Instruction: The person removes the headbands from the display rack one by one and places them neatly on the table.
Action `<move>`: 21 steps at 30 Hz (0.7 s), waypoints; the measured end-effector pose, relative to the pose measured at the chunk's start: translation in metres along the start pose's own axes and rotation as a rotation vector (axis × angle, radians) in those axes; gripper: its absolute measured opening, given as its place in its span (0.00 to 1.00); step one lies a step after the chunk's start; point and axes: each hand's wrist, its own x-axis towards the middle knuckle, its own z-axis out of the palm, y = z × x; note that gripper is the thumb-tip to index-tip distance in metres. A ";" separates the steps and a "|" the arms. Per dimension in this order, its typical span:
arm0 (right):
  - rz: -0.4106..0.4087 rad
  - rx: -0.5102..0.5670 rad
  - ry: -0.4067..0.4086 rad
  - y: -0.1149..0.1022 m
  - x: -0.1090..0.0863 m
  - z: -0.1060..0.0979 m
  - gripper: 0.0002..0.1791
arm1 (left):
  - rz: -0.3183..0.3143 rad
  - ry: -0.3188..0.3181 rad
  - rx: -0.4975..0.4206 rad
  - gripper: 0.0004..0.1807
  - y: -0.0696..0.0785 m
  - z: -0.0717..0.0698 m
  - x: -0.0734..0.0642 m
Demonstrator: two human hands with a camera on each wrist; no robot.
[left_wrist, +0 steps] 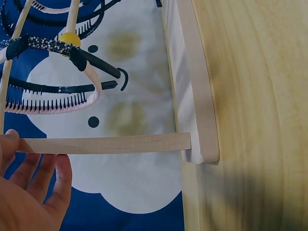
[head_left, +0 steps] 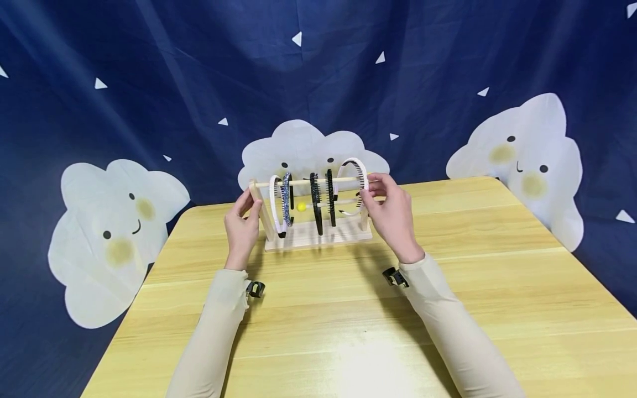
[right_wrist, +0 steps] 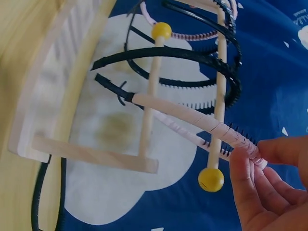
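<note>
A wooden headband rack stands towards the back of the table, several headbands hanging on its rod. My left hand holds the rack's left upright near its top, thumb on one side and fingers on the other. At the rack's right end, my right hand pinches a white toothed headband between thumb and fingers. That headband loops around the upper rod, just inside a yellow end ball. Farther left hang black headbands, a blue glittery headband and another white headband.
The pale wooden table reaches to a dark blue curtain printed with smiling clouds. A lower rod with a yellow ball sticks out from the rack's right upright. Black clips sit by both wrists.
</note>
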 end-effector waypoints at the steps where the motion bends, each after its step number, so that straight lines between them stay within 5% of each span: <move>1: 0.006 0.002 0.001 -0.001 0.001 -0.002 0.15 | 0.000 0.001 0.003 0.23 0.000 0.000 0.000; 14: 0.025 0.069 0.054 -0.003 0.008 -0.026 0.16 | 0.019 -0.002 -0.011 0.23 -0.001 -0.003 -0.001; 21: 0.057 0.111 0.073 -0.002 0.012 -0.037 0.15 | -0.009 -0.023 0.011 0.23 0.043 -0.004 -0.015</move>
